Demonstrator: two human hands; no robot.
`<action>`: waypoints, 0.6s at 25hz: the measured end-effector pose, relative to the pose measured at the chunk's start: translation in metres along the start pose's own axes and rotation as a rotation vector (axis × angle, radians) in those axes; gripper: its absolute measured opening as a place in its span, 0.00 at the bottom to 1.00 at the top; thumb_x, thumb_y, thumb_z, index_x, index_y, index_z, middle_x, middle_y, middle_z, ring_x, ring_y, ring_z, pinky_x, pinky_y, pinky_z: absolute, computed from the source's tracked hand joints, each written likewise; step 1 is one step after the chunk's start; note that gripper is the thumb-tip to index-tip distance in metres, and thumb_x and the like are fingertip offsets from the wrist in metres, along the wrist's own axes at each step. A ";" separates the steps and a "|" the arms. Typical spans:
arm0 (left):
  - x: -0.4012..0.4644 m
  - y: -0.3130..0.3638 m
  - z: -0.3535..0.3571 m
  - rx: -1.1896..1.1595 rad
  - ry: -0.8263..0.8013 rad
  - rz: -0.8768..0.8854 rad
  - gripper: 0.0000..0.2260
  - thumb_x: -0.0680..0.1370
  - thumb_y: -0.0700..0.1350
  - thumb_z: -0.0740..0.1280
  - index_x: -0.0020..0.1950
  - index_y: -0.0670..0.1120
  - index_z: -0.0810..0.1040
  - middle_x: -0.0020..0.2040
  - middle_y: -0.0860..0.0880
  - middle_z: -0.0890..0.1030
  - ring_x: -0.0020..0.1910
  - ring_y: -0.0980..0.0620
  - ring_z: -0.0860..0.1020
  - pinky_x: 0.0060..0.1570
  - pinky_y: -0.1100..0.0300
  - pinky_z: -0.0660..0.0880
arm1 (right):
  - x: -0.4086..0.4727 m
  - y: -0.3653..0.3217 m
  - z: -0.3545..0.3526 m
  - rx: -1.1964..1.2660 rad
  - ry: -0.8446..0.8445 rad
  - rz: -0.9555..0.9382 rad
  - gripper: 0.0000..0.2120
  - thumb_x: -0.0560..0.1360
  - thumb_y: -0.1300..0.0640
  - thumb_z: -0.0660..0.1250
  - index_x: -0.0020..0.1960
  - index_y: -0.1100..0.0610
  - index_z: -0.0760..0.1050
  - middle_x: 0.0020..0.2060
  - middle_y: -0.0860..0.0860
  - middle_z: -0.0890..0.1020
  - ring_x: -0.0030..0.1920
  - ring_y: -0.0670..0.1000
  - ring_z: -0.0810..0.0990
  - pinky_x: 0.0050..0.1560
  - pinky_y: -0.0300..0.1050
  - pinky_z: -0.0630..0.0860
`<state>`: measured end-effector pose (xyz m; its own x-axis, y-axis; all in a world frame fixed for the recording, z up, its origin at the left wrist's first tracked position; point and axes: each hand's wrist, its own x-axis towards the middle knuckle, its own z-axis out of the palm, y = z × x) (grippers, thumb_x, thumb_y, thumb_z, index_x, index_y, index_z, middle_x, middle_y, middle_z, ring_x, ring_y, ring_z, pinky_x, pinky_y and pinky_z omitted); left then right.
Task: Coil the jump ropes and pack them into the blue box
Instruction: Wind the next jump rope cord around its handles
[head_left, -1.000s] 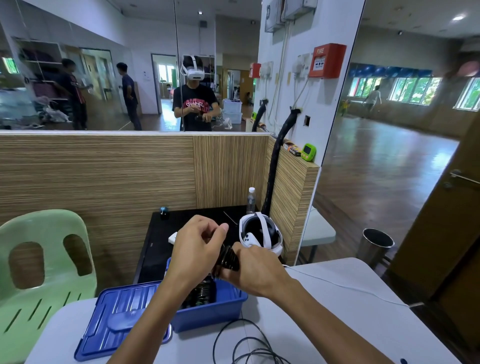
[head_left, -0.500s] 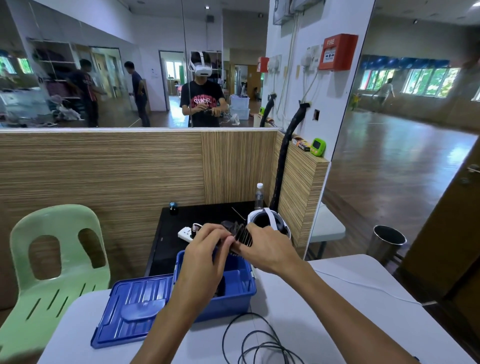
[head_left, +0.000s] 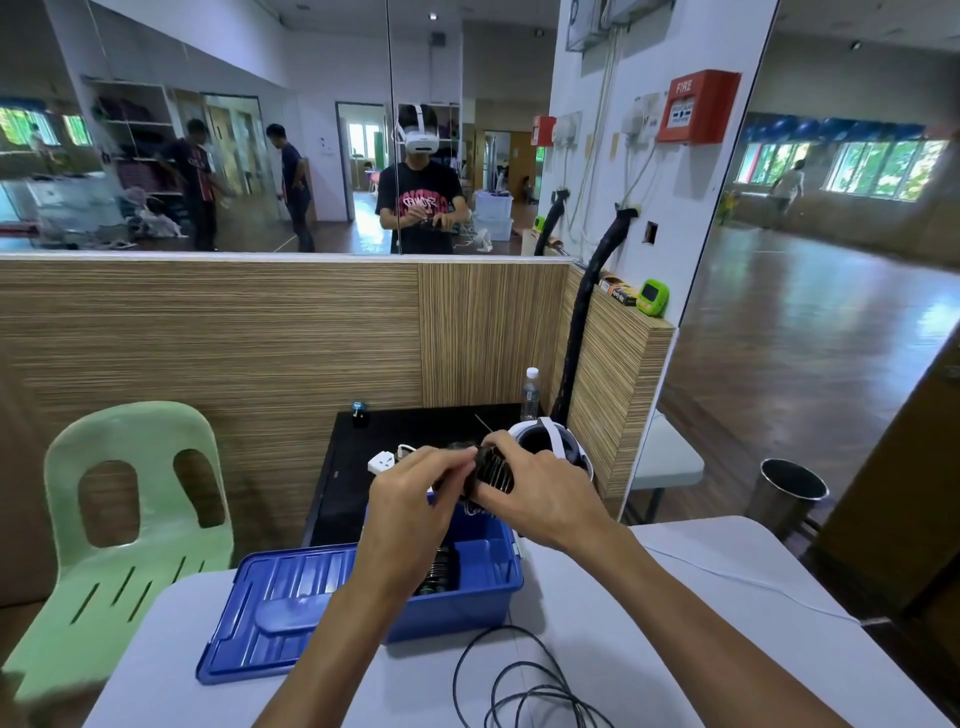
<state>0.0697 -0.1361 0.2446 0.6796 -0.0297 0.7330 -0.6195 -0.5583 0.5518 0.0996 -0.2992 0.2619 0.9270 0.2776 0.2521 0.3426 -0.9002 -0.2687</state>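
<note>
Both hands meet above the far edge of the blue box (head_left: 467, 597), holding a black ribbed jump-rope handle (head_left: 493, 470) between them. The right hand (head_left: 540, 493) wraps its fingers around the handle's right part, and the left hand (head_left: 415, 499) pinches its left end with thumb and fingertips. The handle looks dark, short and ridged with parallel grooves. A thin dark rope (head_left: 524, 686) lies in loose loops on the near part of the white table (head_left: 649, 623), right of the box. Inside the box, more dark ribbed handles (head_left: 439, 571) lie against its floor. The blue lid (head_left: 275, 608) leans on the box's left side.
</note>
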 end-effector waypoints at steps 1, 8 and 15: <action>-0.002 -0.001 0.002 0.012 -0.004 0.001 0.09 0.75 0.37 0.71 0.54 0.44 0.83 0.47 0.52 0.83 0.47 0.59 0.81 0.45 0.62 0.79 | 0.000 0.000 -0.001 -0.007 0.001 -0.003 0.28 0.72 0.30 0.54 0.65 0.45 0.63 0.42 0.50 0.82 0.40 0.53 0.80 0.42 0.49 0.78; -0.001 -0.001 0.004 0.081 0.058 -0.056 0.07 0.76 0.38 0.70 0.53 0.44 0.82 0.45 0.53 0.81 0.43 0.56 0.79 0.42 0.64 0.77 | 0.000 -0.003 0.001 -0.007 0.072 -0.003 0.23 0.75 0.33 0.58 0.64 0.44 0.64 0.41 0.49 0.82 0.39 0.52 0.81 0.41 0.50 0.79; -0.002 0.002 0.006 0.133 0.013 -0.056 0.06 0.76 0.38 0.70 0.51 0.45 0.83 0.44 0.53 0.81 0.41 0.58 0.79 0.39 0.63 0.79 | 0.000 -0.003 0.002 -0.028 0.086 -0.004 0.24 0.75 0.32 0.58 0.62 0.47 0.65 0.42 0.49 0.83 0.40 0.52 0.82 0.40 0.49 0.79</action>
<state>0.0694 -0.1419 0.2425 0.7058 0.0144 0.7082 -0.5232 -0.6635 0.5348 0.0990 -0.2954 0.2608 0.9089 0.2526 0.3319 0.3408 -0.9085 -0.2419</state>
